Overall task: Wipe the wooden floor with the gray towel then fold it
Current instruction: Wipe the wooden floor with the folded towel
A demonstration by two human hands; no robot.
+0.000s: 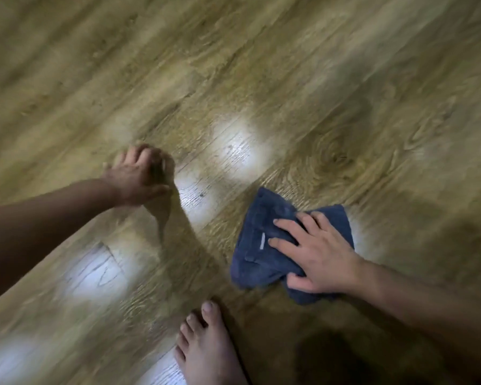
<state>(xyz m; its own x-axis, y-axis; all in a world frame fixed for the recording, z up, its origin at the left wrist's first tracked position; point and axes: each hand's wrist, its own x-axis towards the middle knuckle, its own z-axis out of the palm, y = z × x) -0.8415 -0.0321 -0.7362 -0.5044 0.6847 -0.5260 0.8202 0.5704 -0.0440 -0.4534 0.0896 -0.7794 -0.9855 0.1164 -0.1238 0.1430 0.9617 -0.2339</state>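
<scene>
Head view, looking down at the wooden floor (289, 79); planks run diagonally, with bright glare patches near centre and at 8 o'clock.

Gray towel (264, 245): bunched and creased, lying on the floor at about 4 o'clock from frame centre. A small pale tag shows on its upper face.

Right hand (317, 251): palm down on the towel, entering from 4 o'clock. Fingers straight and spread, pressing the cloth flat against the floor; the thumb lies along the towel's near edge. It is pressing rather than clenching.

Left hand (139, 176): at 9 o'clock, well apart from the towel, fingertips down on the bare floor. Fingers bent, holding nothing visible; motion blur prevents a finer reading.

Bare foot (206, 348): at 6 o'clock, toes pointing to 12, planted just beside the towel's near corner, not touching it.
</scene>
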